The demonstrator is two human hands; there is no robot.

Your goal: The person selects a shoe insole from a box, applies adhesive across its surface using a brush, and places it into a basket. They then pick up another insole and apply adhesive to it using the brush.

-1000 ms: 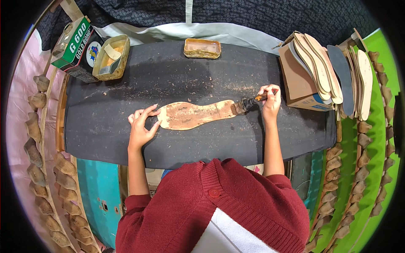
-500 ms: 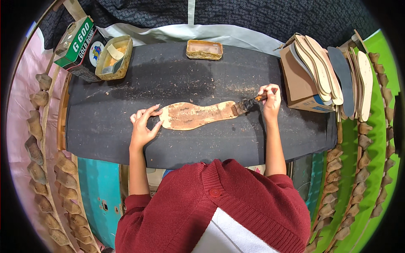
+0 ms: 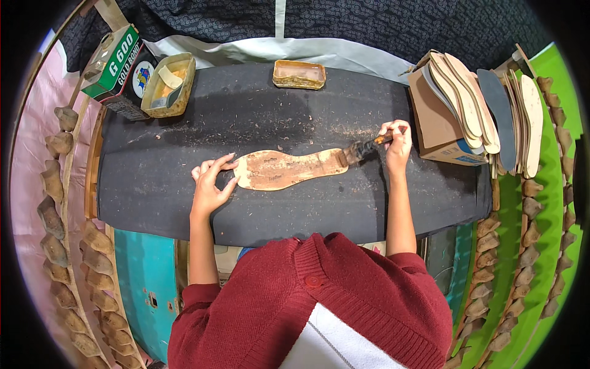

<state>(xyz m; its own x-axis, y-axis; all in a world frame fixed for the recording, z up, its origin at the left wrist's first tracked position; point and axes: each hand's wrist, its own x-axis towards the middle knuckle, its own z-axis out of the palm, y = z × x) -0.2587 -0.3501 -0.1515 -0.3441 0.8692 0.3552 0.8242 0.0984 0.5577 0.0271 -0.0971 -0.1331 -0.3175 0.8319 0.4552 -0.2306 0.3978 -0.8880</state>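
A tan insole (image 3: 289, 169), smeared brown over most of its face, lies flat across the dark table. Its wide end is pinched at the left edge between the thumb and fingers of my left hand (image 3: 212, 181). In my right hand (image 3: 398, 144) is a brush (image 3: 362, 149) with a dark, crusted body, gripped by its orange-brown handle. The bristles touch the insole's narrow right end.
A glue-crusted tub (image 3: 298, 74) stands at the table's back. Back left are a metal can (image 3: 120, 74) and a yellowish tub (image 3: 169, 86) holding a spreader. At right, a cardboard box (image 3: 439, 114) stands beside stacked insoles (image 3: 528, 126). Shoe lasts (image 3: 52, 215) line both sides.
The whole scene sits very slightly further right in the view. My right hand and the brush have shifted a little, with the bristles still at the insole's right end. Both grips are unchanged.
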